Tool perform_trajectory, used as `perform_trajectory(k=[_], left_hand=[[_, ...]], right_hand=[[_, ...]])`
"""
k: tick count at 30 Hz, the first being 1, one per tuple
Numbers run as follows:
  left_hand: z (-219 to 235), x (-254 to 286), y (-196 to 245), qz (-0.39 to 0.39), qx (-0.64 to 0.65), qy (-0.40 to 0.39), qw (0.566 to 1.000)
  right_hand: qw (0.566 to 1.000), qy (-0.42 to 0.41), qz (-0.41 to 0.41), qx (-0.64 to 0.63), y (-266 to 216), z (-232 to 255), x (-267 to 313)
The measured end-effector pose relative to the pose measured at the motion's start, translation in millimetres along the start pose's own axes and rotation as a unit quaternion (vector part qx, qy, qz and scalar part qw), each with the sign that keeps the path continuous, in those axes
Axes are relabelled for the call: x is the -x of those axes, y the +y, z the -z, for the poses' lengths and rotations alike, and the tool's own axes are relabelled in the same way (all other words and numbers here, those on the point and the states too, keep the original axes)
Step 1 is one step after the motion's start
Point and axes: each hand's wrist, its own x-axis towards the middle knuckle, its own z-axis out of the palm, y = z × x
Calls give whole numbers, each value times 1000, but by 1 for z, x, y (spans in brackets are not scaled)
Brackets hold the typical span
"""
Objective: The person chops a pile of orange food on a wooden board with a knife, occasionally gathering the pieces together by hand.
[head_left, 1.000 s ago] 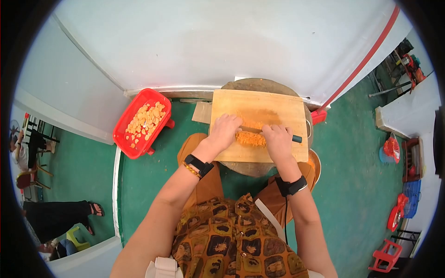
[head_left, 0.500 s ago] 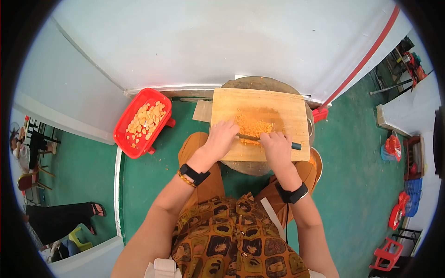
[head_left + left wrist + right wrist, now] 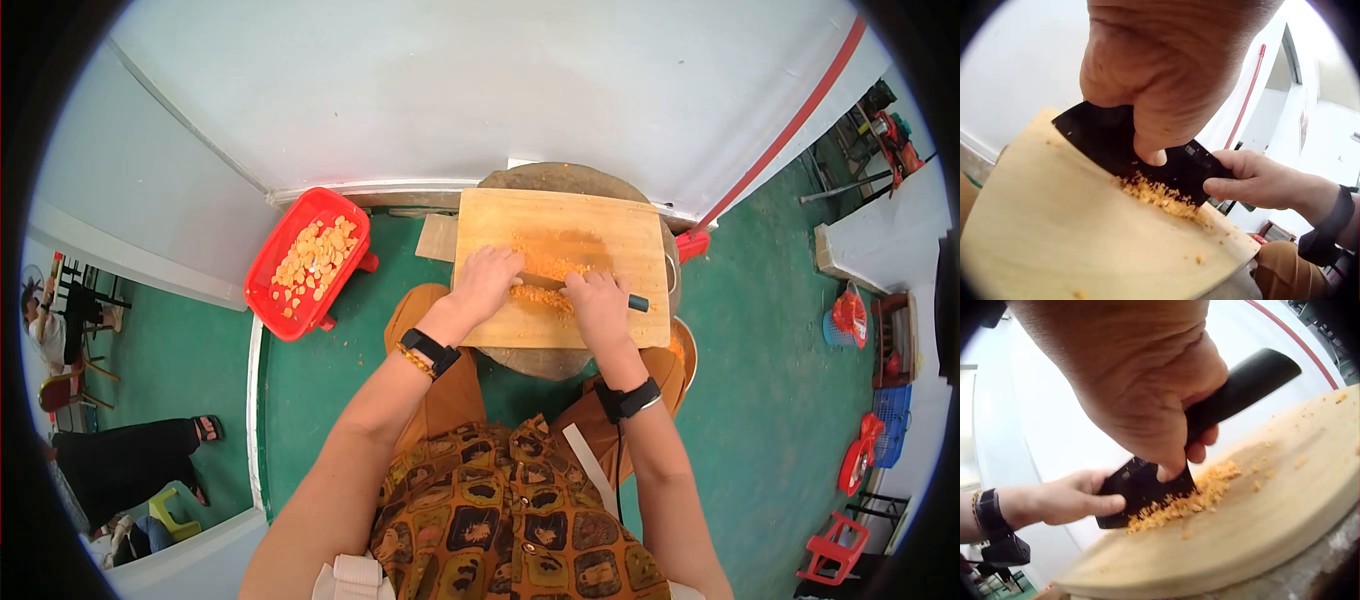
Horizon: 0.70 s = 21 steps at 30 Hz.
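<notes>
Both hands hold a black-bladed cleaver crosswise over a wooden cutting board. My left hand pinches the blade near its tip end, with the thumb flat on the near face. My right hand grips the other end where blade meets handle, its thumb pressed on the blade. The dark handle sticks out beyond the right fingers. Finely chopped orange bits, like carrot, lie along the cutting edge, on both sides of it. The blade stands on edge, down among the bits.
The board lies on a round wooden block between the knees. To the left stands a red plastic basin of orange slices. A metal bowl sits by the right knee. A white wall rises behind the board.
Both hands brought the cleaver toward the body across the bits, then back away to its present place. The bits, earlier heaped on the near side, are now spread on both sides.
</notes>
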Motion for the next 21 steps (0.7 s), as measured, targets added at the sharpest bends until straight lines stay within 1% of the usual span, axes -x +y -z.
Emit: perform_trajectory(k=[1, 4, 7, 10, 11, 13, 14, 16, 19, 20, 21], left_hand=[[-4, -1, -4, 0, -5, -3, 1000], [12, -4, 5, 10, -1, -2, 1000], [12, -6, 5, 15, -7, -5, 1000], [-1, -7, -4, 5, -1, -11, 1000], [3, -6, -2, 6, -1, -8, 1000], [12, -11, 3, 2, 0, -2, 1000], [9, -12, 2, 1, -4, -1, 1000], [3, -13, -1, 1, -13, 2, 1000], [-4, -13, -6, 12, -13, -26, 999], [-4, -10, -4, 11, -11, -25, 1000], [-1, -11, -4, 9, -11, -21, 1000]], right_hand=[[1000, -2, 1, 6, 3, -3, -2], [1000, -3, 0, 4, 1, 6, -6], [1000, 1, 8, 3, 0, 5, -5], [1000, -1, 8, 14, 7, -4, -9], [1000, -10, 3, 15, 3, -1, -7], [1000, 0, -4, 12, 3, 7, -11], [1000, 5, -9, 11, 2, 13, -11], [1000, 1, -11, 10, 3, 2, -5], [1000, -2, -10, 9, 8, -2, -12], [1000, -12, -12, 4, 5, 0, -9], [1000, -3, -11, 4, 4, 2, -10]])
